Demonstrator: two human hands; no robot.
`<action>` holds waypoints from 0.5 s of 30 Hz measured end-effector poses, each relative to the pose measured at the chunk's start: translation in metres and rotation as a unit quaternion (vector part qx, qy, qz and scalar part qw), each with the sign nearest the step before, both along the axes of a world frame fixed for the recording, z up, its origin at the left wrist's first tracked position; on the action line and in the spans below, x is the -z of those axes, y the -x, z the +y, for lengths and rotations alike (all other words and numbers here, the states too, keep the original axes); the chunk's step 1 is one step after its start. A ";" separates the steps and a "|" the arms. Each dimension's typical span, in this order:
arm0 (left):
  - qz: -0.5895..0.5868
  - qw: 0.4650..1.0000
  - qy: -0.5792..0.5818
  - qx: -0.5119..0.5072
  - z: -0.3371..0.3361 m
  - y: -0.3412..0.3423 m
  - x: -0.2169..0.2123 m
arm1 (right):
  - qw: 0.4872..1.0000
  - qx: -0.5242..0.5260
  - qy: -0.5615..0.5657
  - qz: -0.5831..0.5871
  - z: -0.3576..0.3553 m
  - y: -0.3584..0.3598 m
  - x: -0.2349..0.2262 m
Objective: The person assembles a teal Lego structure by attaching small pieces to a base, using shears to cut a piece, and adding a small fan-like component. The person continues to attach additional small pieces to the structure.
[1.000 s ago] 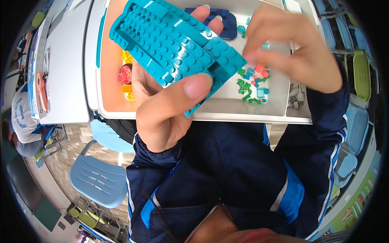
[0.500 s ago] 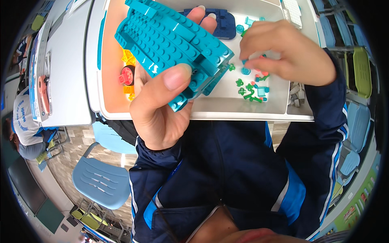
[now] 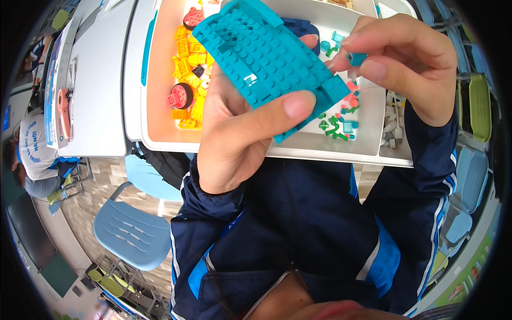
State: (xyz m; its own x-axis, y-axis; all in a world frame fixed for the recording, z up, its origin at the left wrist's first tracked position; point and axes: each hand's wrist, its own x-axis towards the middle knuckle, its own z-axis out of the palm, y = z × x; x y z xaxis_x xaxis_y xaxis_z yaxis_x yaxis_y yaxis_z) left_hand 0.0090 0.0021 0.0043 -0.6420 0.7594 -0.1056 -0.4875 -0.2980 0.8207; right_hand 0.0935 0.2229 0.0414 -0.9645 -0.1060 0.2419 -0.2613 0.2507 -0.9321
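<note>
Your left hand (image 3: pixel 240 133) is clamped on the big teal studded plate (image 3: pixel 266 64), thumb pressed over its near edge, holding it tilted up above the tray (image 3: pixel 160 128). Your right hand (image 3: pixel 405 58) sits at 3 o'clock from the plate, pinching 1 tiny teal piece (image 3: pixel 357 57) between thumb and fingertip, right by the plate's corner.

Stuff I'd watch for:

- That pinch is on a really small piece — if it slips, I'd bet it drops into the pile of green and pink bits (image 3: pixel 338 120) below, at 6 o'clock from your right hand, where it's a pain to find again.
- The plate is only gripped along 1 edge, so pushing down near the far corner could lever it out of your thumb or flex it.
- The tilt looks like it hides the studs from you a bit — easy to seat the piece 1 stud off.
- The yellow bricks (image 3: pixel 189 64) and the wheel (image 3: pixel 181 96) sit at 9 o'clock under the plate, so a dropped plate could scatter them.
</note>
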 end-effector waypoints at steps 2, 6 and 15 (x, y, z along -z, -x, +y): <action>-0.024 1.000 -0.009 -0.005 -0.001 0.000 -0.002 | 0.999 0.027 0.015 -0.026 -0.009 0.000 -0.005; -0.057 0.998 -0.035 0.009 -0.002 0.001 -0.006 | 1.000 -0.024 0.013 0.009 0.003 0.004 0.007; -0.041 0.999 -0.018 -0.005 0.000 0.001 -0.002 | 0.998 -0.042 -0.019 0.041 -0.002 0.012 0.013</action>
State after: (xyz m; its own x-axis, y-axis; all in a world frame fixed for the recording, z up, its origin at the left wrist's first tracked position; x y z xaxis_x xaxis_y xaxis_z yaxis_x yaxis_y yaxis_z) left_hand 0.0075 0.0020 0.0059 -0.6405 0.7567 -0.1308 -0.5493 -0.3324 0.7667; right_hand 0.0818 0.2212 0.0284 -0.9290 -0.1958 0.3140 -0.3579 0.2599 -0.8969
